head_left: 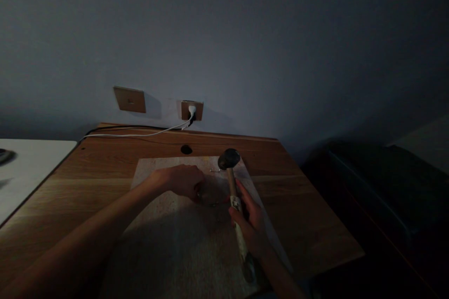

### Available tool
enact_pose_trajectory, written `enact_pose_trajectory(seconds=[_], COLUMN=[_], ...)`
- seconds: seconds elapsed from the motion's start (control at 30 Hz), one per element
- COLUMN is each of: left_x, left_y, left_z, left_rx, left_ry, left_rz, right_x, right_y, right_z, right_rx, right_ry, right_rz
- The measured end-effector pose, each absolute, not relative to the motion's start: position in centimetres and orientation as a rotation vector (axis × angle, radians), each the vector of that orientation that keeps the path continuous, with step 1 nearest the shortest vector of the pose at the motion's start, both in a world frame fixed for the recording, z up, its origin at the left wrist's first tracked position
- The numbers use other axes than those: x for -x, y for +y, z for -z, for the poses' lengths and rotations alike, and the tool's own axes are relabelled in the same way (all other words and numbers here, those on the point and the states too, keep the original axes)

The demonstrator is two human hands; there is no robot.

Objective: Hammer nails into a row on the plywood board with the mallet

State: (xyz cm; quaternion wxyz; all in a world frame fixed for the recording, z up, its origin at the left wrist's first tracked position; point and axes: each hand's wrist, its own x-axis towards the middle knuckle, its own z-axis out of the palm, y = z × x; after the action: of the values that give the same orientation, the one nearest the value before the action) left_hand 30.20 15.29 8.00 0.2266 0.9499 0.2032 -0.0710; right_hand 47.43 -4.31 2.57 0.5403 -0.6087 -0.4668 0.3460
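Observation:
My right hand [249,222] is closed round the wooden handle of a hammer [230,175], whose dark head is raised over a pale board [182,243] lying on the wooden table [105,168]. My left hand [182,181] rests on the board just left of the hammer, fingers curled in a pinch on something small and dark that I cannot make out. A small metal piece [214,170], perhaps a nail, lies on the board near the hammer head.
The room is dim. A white cable [140,133] runs along the table's back edge to a wall socket [191,110]; a second wall plate [129,99] sits left of it. A white surface [31,168] adjoins the table's left side. Dark furniture [386,187] stands at right.

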Motion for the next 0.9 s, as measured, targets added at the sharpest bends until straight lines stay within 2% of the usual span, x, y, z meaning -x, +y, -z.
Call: enact_pose_trajectory(seconds=[0.23, 0.7, 0.9], left_x=[-29.9, -29.6, -30.1], left_y=[16.0, 18.5, 17.7], left_z=[-8.4, -6.5, -7.2], left_rx=[-2.652, -2.814, -3.006], left_ry=[0.576, 0.768, 0.759], left_rz=[0.221, -0.108, -0.100], right_x=[-47.5, -47.4, -47.2], right_y=[-4.4, -4.3, -4.2], right_z=[-2.5, -2.9, -2.9], right_rx=[1.444, 1.441, 1.431], right_ry=[-1.113, -1.140, -1.129], right_rz=[-0.827, -0.828, -0.844])
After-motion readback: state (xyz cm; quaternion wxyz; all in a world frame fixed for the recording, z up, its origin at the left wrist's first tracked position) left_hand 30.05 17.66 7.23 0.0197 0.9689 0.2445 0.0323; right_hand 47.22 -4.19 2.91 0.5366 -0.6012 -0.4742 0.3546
